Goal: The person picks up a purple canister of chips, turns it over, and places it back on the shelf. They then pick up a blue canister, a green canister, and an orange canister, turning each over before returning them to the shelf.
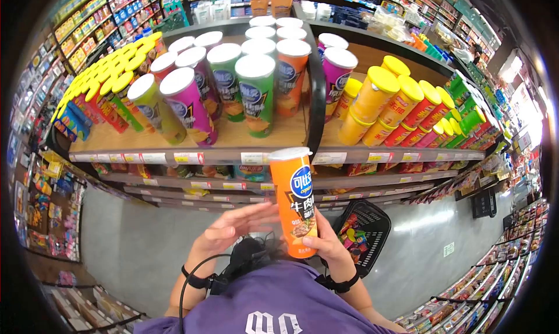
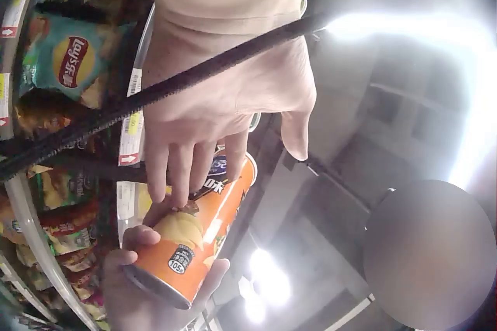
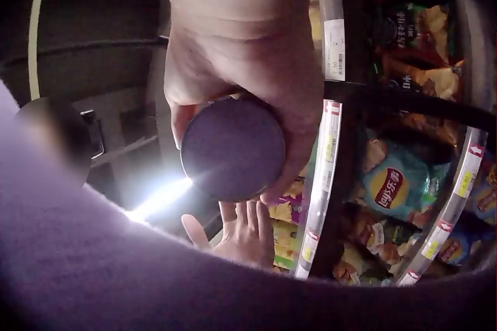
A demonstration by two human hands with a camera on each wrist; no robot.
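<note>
An orange chip canister (image 1: 294, 209) with a white lid stands slightly tilted in front of the chest. My right hand (image 1: 329, 241) grips its lower part, thumb across the front. The left hand (image 1: 236, 226) is held up beside the canister with its fingers extended. In the left wrist view, the left fingers (image 2: 180, 172) overlap the canister's side, while the right hand (image 2: 136, 288) holds its bottom end. The right wrist view shows the round metal base of the canister (image 3: 233, 149) in the right hand (image 3: 245, 59), with the left hand (image 3: 247, 239) beyond it.
Ahead stands a shelf (image 1: 233, 153) with purple canisters (image 1: 189, 110), green canisters (image 1: 256, 95) and several yellow-lidded tubs (image 1: 372, 95). Bagged chips (image 2: 81, 55) fill the lower tiers. A black basket (image 1: 375, 241) with snack packs sits on the floor at right. Snack racks (image 1: 483, 276) line the right side.
</note>
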